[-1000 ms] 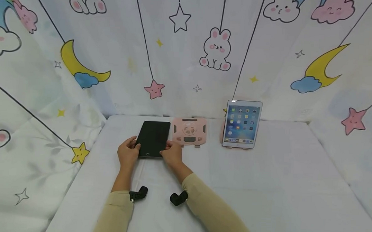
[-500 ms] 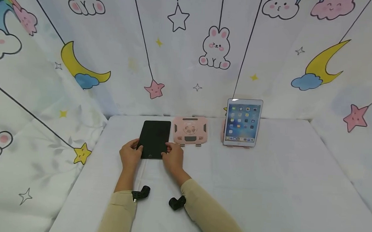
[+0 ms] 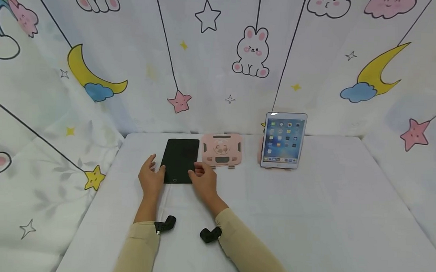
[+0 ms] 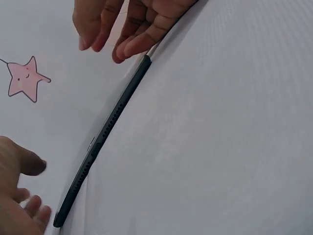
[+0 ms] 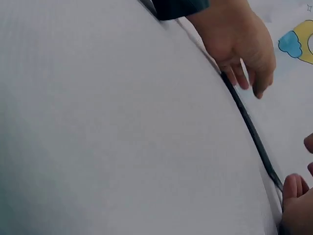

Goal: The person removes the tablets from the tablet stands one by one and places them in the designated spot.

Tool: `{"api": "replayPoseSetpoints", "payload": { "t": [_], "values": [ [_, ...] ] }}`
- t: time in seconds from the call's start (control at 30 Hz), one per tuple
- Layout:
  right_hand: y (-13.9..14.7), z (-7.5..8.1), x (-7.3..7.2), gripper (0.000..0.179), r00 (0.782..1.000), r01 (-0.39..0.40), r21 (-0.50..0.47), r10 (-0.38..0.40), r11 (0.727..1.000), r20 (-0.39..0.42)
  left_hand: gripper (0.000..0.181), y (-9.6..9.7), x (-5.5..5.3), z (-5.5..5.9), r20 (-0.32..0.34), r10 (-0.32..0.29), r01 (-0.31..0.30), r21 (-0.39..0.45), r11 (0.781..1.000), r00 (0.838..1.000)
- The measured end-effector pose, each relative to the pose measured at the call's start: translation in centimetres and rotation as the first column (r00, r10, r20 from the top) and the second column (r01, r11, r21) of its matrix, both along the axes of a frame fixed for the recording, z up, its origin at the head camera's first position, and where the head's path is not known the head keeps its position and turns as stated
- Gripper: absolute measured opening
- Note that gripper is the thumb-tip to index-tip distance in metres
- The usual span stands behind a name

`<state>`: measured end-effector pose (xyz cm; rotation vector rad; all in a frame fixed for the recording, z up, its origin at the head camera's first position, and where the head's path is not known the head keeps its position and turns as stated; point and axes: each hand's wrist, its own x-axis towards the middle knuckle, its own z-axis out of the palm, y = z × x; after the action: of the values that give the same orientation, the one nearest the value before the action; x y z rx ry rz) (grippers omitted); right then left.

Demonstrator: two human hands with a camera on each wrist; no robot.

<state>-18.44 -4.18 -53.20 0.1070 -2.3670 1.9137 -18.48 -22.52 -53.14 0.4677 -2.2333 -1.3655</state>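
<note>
A tablet (image 3: 180, 158) with a dark screen lies flat on the white table, its home button toward the person. At its left edge is the left hand (image 3: 151, 181), fingers spread and loose. The right hand (image 3: 204, 180) is beside the lower right corner, fingers loosely bent and holding nothing. In the left wrist view, the tablet's dark edge (image 4: 102, 139) runs between the left hand (image 4: 19, 196) and the right hand (image 4: 142, 29), with a gap at the fingers of each. The right wrist view shows the same dark edge (image 5: 252, 129) between both hands.
A pink tablet case (image 3: 222, 150) with a built-in stand lies just right of the dark tablet. Farther right, a white tablet (image 3: 283, 141) with a lit home screen leans upright on a pink support. Behind the white table (image 3: 309, 221) hangs a cartoon-printed cloth (image 3: 221, 63).
Both hands have let go of the tablet's lower edges. The left fingers have spread outward, and the right fingers have shifted slightly off the right edge. The tablet stays in place.
</note>
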Motion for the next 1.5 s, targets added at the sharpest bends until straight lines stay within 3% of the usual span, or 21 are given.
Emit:
{"api": "replayPoseSetpoints", "payload": {
  "t": [0.1,0.23,0.37,0.47,0.57,0.67,0.77,0.97,1.07,1.2,1.5],
  "values": [
    [1.4,0.5,-0.6,0.032,1.000,0.017,-0.150,-0.020,0.988,-0.019,0.056,1.6,-0.1,1.2,-0.119,-0.015,0.023,0.062,0.998,0.993],
    [4.3,2.5,-1.9,0.026,0.985,0.072,-0.239,-0.106,0.968,-0.133,0.056,4.8,0.0,3.5,-0.235,-0.108,0.138,0.118,0.983,0.966],
    [8.1,5.5,-3.4,0.026,0.958,0.130,-0.210,-0.178,0.969,-0.225,0.055,8.6,-0.5,5.5,-0.331,-0.215,0.269,0.128,0.954,0.919],
    [11.3,7.7,-4.3,0.028,0.945,0.185,-0.175,-0.224,0.967,-0.239,0.053,11.5,-1.3,6.4,-0.382,-0.286,0.354,0.120,0.928,0.879],
    [14.4,9.9,-4.3,0.028,0.927,0.258,-0.113,-0.279,0.959,-0.250,0.052,14.6,-1.9,7.1,-0.408,-0.322,0.408,0.141,0.902,0.854],
    [17.9,9.9,-4.8,0.028,0.898,0.328,-0.087,-0.339,0.941,-0.280,0.050,17.6,-2.3,7.5,-0.416,-0.337,0.441,0.182,0.879,0.845],
    [21.2,8.5,-5.6,0.032,0.863,0.401,-0.082,-0.406,0.912,-0.300,0.049,20.3,-2.7,7.3,-0.402,-0.366,0.475,0.216,0.853,0.839],
    [26.2,5.5,-5.8,0.041,0.832,0.509,-0.073,-0.512,0.858,-0.214,0.045,24.8,-3.9,5.0,-0.297,-0.428,0.497,0.220,0.839,0.854],
    [27.5,4.3,-5.5,0.044,0.829,0.538,-0.046,-0.539,0.841,-0.150,0.045,26.5,-4.2,3.8,-0.260,-0.453,0.510,0.229,0.829,0.853],
    [28.3,3.3,-5.0,0.047,0.838,0.543,-0.004,-0.541,0.840,-0.073,0.046,27.8,-4.2,2.5,-0.213,-0.464,0.506,0.239,0.829,0.860],
    [30.1,1.9,-4.2,0.038,0.845,0.535,0.038,-0.535,0.844,-0.016,0.045,30.2,-4.2,0.3,-0.118,-0.494,0.507,0.274,0.817,0.861]
  ]
}}
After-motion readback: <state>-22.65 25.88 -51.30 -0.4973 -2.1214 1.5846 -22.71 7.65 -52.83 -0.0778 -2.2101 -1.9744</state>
